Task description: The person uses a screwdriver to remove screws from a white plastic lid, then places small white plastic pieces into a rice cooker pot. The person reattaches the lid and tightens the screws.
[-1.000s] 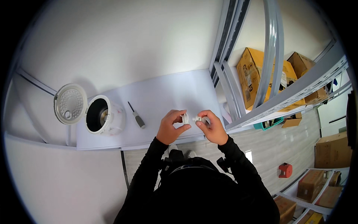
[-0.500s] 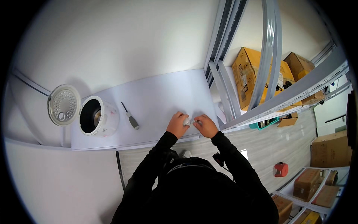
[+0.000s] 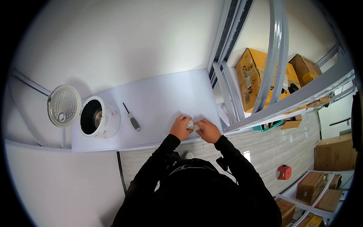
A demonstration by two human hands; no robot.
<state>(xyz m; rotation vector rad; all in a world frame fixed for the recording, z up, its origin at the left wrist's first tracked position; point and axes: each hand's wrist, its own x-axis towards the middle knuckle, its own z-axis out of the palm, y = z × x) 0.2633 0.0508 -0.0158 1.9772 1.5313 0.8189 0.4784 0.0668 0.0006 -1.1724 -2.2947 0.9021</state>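
Note:
Over the front edge of the white table, my left hand closes its fingers on a small round whitish part. My right hand pinches a second small light-coloured piece close beside it. The two pieces seem to touch, but they are too small to name. Farther left lies a screwdriver with a grey handle, its tip pointing away from me. A white rice cooker sits at the table's left end, its lid swung open and its dark inside showing.
Grey metal shelving rises at the table's right end, with a yellow cardboard box on it. Beyond are a teal bin, a red stool and a brown carton. A white wall backs the table.
My right hand has moved slightly left toward my left hand. The pieces, apart before, now sit together, and more of the right one shows.

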